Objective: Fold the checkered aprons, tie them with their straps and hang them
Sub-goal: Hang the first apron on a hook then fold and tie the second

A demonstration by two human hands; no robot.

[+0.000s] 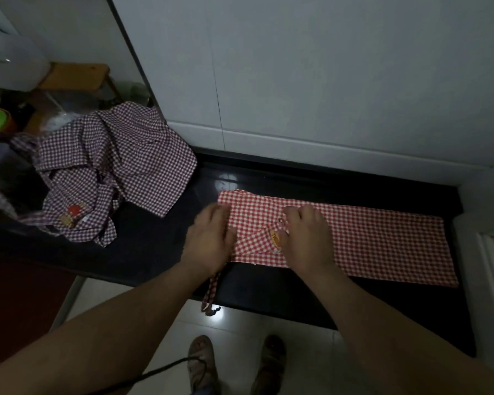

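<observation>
head view: right hand (305, 238) presses flat on red apron (382, 238); left hand (208, 240) blurred, grip unclear.

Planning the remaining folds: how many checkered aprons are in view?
2. The red apron lies folded on the counter at right; the purple apron lies crumpled at left, possibly hiding more.

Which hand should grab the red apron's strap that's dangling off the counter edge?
Probably left. The left hand rests at the left end of the red apron, directly above the strap hanging over the counter edge. The right hand lies farther right, on the fold.
</observation>
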